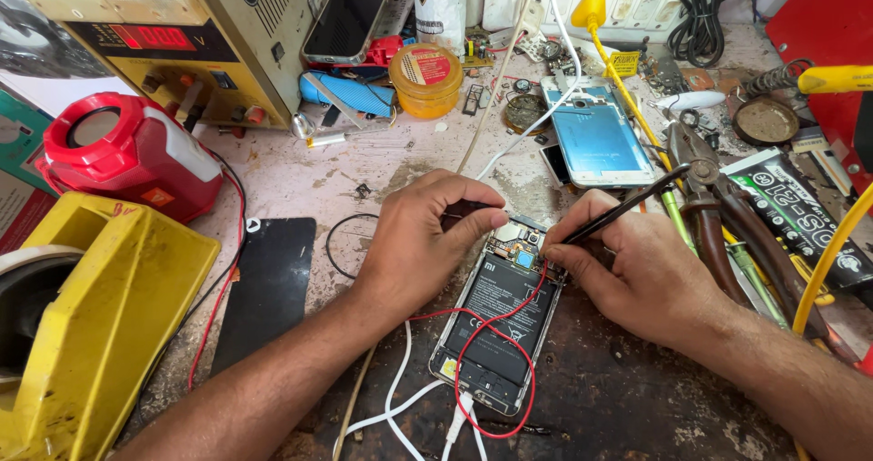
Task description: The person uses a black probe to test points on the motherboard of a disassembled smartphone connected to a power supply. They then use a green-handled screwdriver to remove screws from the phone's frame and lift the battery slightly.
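Item: opened phone point(496, 334), back off, flat on the bench before me. My left hand point(420, 243) pins its top edge, fingers curled. My right hand point(637, 275) pinches a black probe point(627, 208), tip on the board; best kept steady and light. Obstructions: red wire point(496, 334) looped across the battery, white cable point(400, 397), pliers point(705, 197) near my right wrist.

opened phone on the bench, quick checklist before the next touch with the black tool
1. Opened phone held steady: ok, left hand grips its top edge.
2. Black tool in right hand: ok, tip at the board near the top.
3. Red wire clear of tip: not ok, it loops across the battery up to the tip.
4. White cable plugged at the bottom: ok.
5. Contact at the tip: cannot tell.
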